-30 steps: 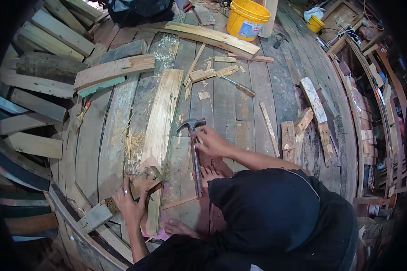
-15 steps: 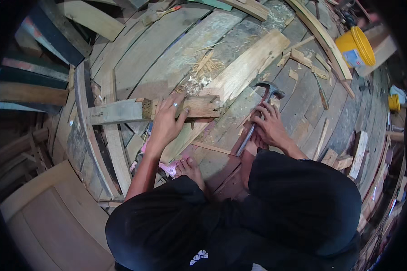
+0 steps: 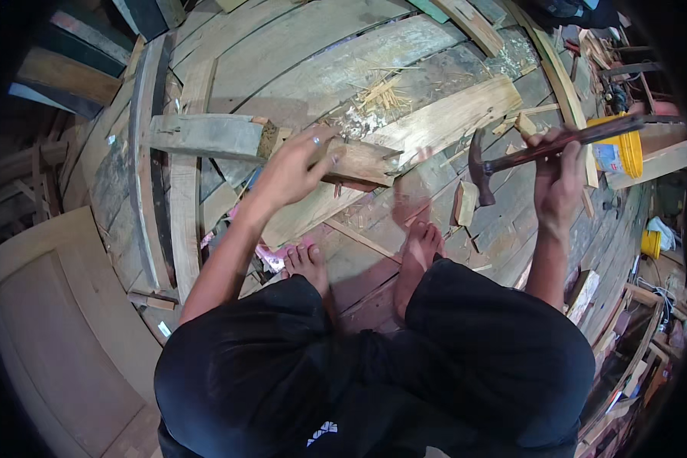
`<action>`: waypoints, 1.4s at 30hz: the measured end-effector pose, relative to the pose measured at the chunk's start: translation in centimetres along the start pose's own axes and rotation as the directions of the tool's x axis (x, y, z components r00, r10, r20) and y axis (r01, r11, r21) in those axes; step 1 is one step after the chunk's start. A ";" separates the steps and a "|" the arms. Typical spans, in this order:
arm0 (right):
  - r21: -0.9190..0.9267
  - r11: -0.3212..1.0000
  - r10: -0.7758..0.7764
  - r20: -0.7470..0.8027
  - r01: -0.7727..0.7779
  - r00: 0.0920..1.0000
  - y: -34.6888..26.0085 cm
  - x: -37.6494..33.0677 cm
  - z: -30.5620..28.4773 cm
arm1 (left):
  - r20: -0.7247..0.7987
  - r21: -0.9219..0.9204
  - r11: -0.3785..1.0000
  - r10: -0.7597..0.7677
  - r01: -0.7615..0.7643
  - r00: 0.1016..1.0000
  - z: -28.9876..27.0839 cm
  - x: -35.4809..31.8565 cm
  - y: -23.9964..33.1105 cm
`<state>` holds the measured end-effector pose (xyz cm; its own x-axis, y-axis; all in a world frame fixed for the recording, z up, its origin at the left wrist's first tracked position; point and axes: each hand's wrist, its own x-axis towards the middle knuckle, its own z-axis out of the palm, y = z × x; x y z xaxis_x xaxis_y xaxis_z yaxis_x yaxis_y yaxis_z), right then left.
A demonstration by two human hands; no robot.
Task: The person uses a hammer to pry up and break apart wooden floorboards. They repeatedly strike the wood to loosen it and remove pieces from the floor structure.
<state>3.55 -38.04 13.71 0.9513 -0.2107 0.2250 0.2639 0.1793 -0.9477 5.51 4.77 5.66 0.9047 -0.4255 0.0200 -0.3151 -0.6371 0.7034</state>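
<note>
My left hand [image 3: 294, 168] lies over a short squared wooden block [image 3: 362, 162], its fingers curved across the top and the thumb nearer me. A thin dark piece, too small to name surely, stands by the fingertips. The block's left end meets a grey weathered timber [image 3: 206, 136]. Raised off the floor at the right, my right hand [image 3: 561, 179] is closed on the handle of a claw hammer [image 3: 478, 169], whose head points left towards the block. Under the block runs a pale plank [image 3: 458, 118].
Wood splinters [image 3: 382, 93] lie beyond the block. A yellow bucket [image 3: 626, 156] stands at the right, near a long curved board [image 3: 553, 65]. At the left are upright timbers [image 3: 141, 168] and a wooden panel [image 3: 61, 305]. My bare feet [image 3: 305, 267] are close to the block.
My right hand has lifted the hammer from beside my foot, up and to the right, its head now turned left. My left hand stays on the block.
</note>
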 end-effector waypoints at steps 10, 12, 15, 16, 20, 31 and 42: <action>0.115 0.993 -0.020 0.376 -0.025 0.927 -5.4 4.4 12.3 | -0.398 0.190 0.980 0.022 0.059 0.917 -10.4 0.6 -7.0; 0.095 0.988 0.076 0.366 -0.118 0.928 -4.2 3.6 13.5 | -0.318 0.284 0.941 -0.088 0.184 0.944 -9.2 -0.4 -8.9; 0.086 0.966 0.212 0.270 -0.243 0.939 -2.5 2.4 14.4 | -0.348 0.520 0.831 -0.003 0.196 0.938 -7.3 -1.4 -10.5; 0.098 0.956 0.248 0.227 -0.275 0.942 -2.1 2.1 14.5 | -0.365 0.491 0.852 0.009 0.184 0.931 -7.1 -1.4 -10.8; 0.018 0.952 0.302 0.115 -0.306 0.946 -1.2 0.8 14.0 | -0.275 0.596 0.795 0.069 0.114 0.959 -7.4 -1.7 -10.3; 0.008 0.928 0.371 -0.083 -0.372 0.925 1.0 -1.9 8.5 | -0.061 0.553 0.817 0.234 -0.162 0.970 -9.9 0.9 -11.5; -0.121 0.933 0.296 -0.275 -0.338 0.915 5.0 -4.3 2.0 | 0.041 0.621 0.782 0.030 -0.049 0.999 -3.7 7.0 -9.8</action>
<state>1.08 -34.30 8.41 0.9045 -0.4041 -0.1367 -0.0948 0.1222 -0.9880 16.02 10.36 1.50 0.8823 -0.4706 0.0115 -0.4690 -0.8766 0.1077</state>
